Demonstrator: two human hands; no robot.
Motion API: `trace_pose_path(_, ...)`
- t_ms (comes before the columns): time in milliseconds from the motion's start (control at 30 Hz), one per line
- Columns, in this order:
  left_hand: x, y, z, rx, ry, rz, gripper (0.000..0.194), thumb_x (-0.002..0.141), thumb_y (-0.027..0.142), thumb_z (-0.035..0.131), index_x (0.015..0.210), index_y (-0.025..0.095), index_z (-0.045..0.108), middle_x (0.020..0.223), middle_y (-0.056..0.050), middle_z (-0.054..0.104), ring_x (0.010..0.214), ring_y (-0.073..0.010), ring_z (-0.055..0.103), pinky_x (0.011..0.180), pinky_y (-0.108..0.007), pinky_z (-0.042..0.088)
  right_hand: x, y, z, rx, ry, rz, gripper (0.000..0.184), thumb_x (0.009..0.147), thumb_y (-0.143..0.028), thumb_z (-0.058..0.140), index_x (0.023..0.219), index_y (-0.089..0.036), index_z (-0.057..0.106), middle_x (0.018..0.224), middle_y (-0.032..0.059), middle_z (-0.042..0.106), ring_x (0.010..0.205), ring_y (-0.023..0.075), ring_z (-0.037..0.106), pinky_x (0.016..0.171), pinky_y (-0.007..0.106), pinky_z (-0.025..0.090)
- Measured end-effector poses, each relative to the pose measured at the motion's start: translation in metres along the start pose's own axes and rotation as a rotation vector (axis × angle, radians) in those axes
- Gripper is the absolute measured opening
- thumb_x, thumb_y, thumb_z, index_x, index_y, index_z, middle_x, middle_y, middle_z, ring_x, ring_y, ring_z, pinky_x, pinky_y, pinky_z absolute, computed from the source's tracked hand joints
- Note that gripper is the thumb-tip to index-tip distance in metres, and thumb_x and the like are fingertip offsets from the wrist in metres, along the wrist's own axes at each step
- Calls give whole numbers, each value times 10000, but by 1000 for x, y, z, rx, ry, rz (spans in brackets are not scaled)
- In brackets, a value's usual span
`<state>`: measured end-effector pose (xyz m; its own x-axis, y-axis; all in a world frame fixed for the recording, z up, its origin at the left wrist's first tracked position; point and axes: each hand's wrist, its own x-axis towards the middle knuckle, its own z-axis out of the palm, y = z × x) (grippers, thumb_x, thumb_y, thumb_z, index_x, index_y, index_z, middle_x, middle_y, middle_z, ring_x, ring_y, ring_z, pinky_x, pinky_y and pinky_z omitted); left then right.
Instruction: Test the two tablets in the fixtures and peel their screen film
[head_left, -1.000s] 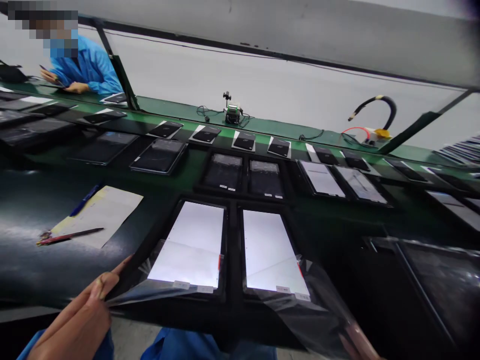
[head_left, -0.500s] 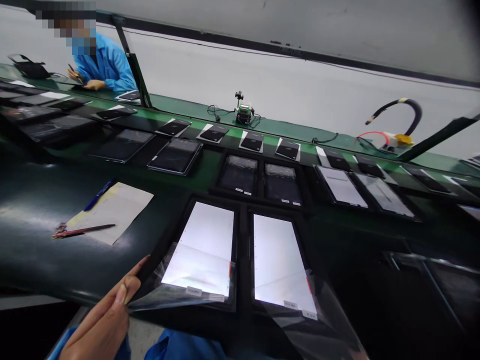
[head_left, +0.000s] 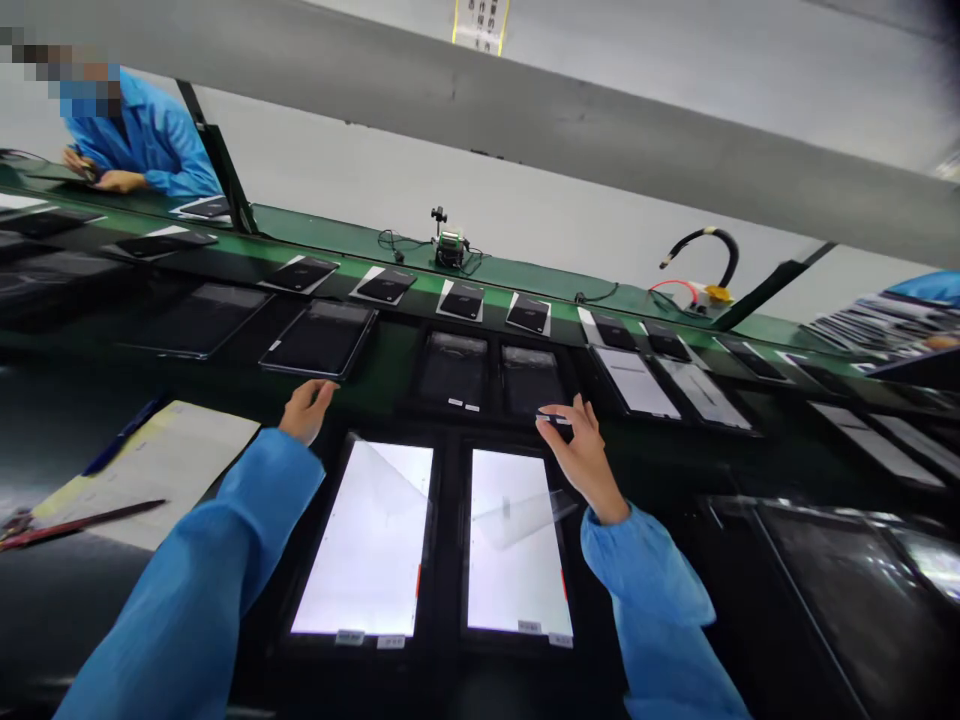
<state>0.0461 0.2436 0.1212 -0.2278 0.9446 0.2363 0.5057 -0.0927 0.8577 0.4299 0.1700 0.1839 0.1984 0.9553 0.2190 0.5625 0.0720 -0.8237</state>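
Note:
Two lit white screens lie side by side in a black tray in front of me, the left screen point(head_left: 367, 545) and the right screen point(head_left: 517, 550). My left hand point(head_left: 306, 408) is at the far left corner of the left screen, fingers closed on a clear film point(head_left: 397, 480) lifted off it. At the far right corner of the right screen, my right hand point(head_left: 577, 450) pinches another clear film point(head_left: 525, 515), which hangs folded over the glass. Both arms wear blue sleeves.
A paper sheet point(head_left: 161, 465) with a red pen point(head_left: 82, 520) and a blue pen point(head_left: 120, 450) lies at the left. Several dark tablets point(head_left: 319, 338) line the green belt point(head_left: 390, 340). A person in blue point(head_left: 142, 140) works far left. A dark tray point(head_left: 847, 590) sits at the right.
Both hands have gone from the near edge of the screens to their far ends, drawing the clear films up and forward off the glass. The view has tilted down.

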Motion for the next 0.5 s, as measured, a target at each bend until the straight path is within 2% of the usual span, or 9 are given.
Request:
trace_pose_path(33, -6, -12, -5, 3, 27, 11, 655, 767, 737, 340, 945, 148, 563, 1141, -154, 578, 1207, -292, 466, 1070, -556, 309, 4, 6, 3, 10, 8, 8, 493, 669, -616, 632, 977, -231, 650, 1426, 85, 417, 1414, 297, 112, 1138, 514, 63)
trace_pose_path(67, -20, -25, -13, 6, 30, 26, 636, 783, 718, 323, 980, 164, 566, 1225, -144, 541, 1251, -286, 429, 1083, -535, 309, 5, 13, 2, 28, 8, 28, 526, 655, -615, 650, 1032, -248, 637, 1458, 70, 370, 1411, 289, 134, 1141, 509, 74)
trace_pose_path(100, -41, -38, -22, 24, 5, 28, 572, 773, 698, 384, 978, 201, 581, 1229, -118, 546, 1233, -298, 449, 1064, -537, 344, 4, 23, -1, 56, 7, 64, 562, 641, -622, 662, 1066, -255, 625, 1458, 73, 370, 1397, 291, 190, 1139, 509, 111)
trace_pose_path(167, -92, -63, -41, 76, -57, 3, 449, 730, 647, 525, 960, 270, 607, 1133, -84, 609, 1086, -350, 560, 933, -598, 454, 4, 45, -9, 141, 5, 182, 646, 616, -663, 660, 1088, -224, 609, 1374, 128, 468, 1324, 327, 349, 1096, 541, 244)
trace_pose_path(233, -138, -80, -52, 149, -48, -1, 385, 724, 615, 549, 960, 318, 615, 1079, -82, 626, 1042, -384, 572, 927, -679, 417, 10, 65, -12, 261, -12, 313, 718, 593, -718, 634, 1068, -181, 603, 1240, 178, 568, 1189, 360, 505, 989, 562, 396)
trace_pose_path(300, -165, -86, -54, 302, -24, 101, 381, 777, 565, 510, 1081, 345, 573, 1151, -84, 589, 1082, -391, 539, 912, -695, 408, 20, 76, -6, 385, -63, 396, 716, 581, -729, 631, 1031, -171, 614, 1120, 167, 635, 1059, 343, 601, 908, 529, 482)
trace_pose_path(400, -168, -72, -39, 568, -9, 208, 348, 853, 516, 436, 1126, 343, 565, 1151, -90, 557, 1022, -384, 520, 791, -646, 433, 31, 78, 15, 491, -124, 437, 632, 569, -637, 724, 996, -176, 649, 1019, 117, 676, 1004, 303, 626, 935, 501, 478)
trace_pose_path(500, -143, -49, -11, 653, -28, 199, 393, 883, 547, 374, 1044, 308, 641, 1078, -102, 571, 950, -366, 510, 753, -603, 380, 33, 75, 33, 541, -123, 462, 552, 522, -492, 827, 948, -175, 678, 976, 86, 681, 1026, 291, 605, 1029, 521, 393)
